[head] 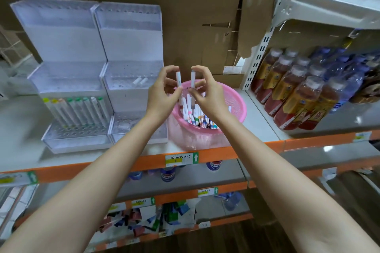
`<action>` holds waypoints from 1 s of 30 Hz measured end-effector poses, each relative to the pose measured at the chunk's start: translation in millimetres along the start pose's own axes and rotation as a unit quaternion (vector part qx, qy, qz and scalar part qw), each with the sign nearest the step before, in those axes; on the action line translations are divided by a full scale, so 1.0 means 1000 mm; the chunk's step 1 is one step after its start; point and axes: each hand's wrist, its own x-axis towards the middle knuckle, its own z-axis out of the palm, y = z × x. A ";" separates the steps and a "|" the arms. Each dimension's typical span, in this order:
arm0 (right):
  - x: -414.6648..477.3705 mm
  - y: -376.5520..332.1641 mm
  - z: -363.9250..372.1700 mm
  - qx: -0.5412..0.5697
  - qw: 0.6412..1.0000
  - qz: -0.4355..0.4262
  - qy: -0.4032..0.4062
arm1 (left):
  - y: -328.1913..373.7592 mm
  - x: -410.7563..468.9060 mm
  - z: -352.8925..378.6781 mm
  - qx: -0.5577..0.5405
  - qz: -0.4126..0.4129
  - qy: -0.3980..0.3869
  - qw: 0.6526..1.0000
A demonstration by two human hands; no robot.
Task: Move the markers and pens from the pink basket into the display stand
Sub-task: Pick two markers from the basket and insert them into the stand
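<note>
Markers (197,115) stand packed in the pink basket (238,104), caps of mixed colours, mid-shelf at the front edge.

- Left hand (162,92): thumb and fingers clamped on one white marker (178,78), held upright above the basket's 12 o'clock rim.
- Right hand (207,92): thumb and fingers clamped on a second white marker (192,79), also upright, just beside the first. Whether the two barrels touch cannot be told.
- Both hands cover part of the basket's far rim.

Surroundings, taken from the basket:
- 9 o'clock: two clear tiered stands side by side. The near stand (131,47) sits just beside the basket; two loose markers (140,81) lie flat on its middle tier.
- The far stand (67,47) carries a leaning row of markers (82,111) with green and yellow caps.
- 12 o'clock: cardboard sheet (195,16) as a back wall.
- 2 o'clock: white slotted post (259,55).
- 3 o'clock: bottles (298,92) in rows on the neighbouring shelf (349,117), well apart from the basket.
- 6 o'clock: price label (182,159) on the orange shelf edge; blurred goods on the tiers beneath.
</note>
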 end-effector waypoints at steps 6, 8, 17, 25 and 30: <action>-0.001 -0.037 0.034 0.006 0.999 -0.027 0.016 | -0.006 -0.008 -0.056 0.018 0.008 0.012 1.000; 0.000 -0.052 0.053 0.018 0.999 -0.045 0.019 | -0.010 -0.009 -0.080 0.019 0.015 0.017 1.000; 0.000 -0.118 0.155 0.035 0.999 -0.037 0.013 | -0.042 -0.013 -0.191 0.065 0.016 0.039 0.997; -0.007 -0.149 0.225 0.044 0.999 -0.027 0.009 | -0.075 -0.019 -0.257 0.068 0.013 0.042 0.997; -0.013 -0.158 0.245 0.043 0.999 -0.019 0.000 | -0.085 -0.023 -0.278 0.064 0.017 0.039 0.997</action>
